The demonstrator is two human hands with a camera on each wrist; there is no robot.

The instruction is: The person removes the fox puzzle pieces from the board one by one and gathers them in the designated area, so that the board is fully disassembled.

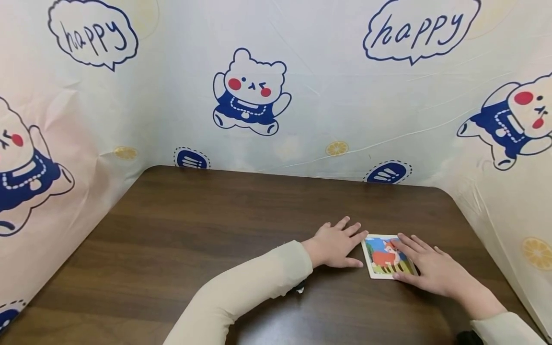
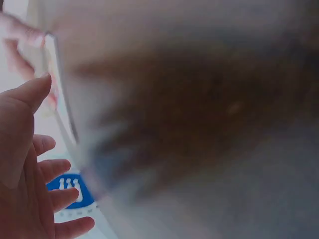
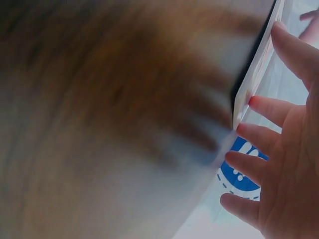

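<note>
Right of centre in the lower half of the head view, a picture board (image 1: 380,262) with a reddish animal and a white border lies on the dark wooden table (image 1: 172,230). The right hand (image 1: 437,270) has its fingers spread and fairly straight, the tips over the board's right side, hiding part of the picture; it grips nothing. The left hand (image 1: 336,246), also splayed and gripping nothing, lies just beside the left edge (whether its index fingertip touches the corner, I cannot tell). A pale sleeve (image 1: 258,273) crosses the lower middle of the frame, covering some tabletop, with a small dark object (image 1: 298,287) partly hidden beneath it. Behind, a printed cloth (image 1: 323,96) fills the top, with a winking bear (image 1: 252,91) at upper centre and "happy" bubbles (image 1: 92,36) at upper left and upper right.
</note>
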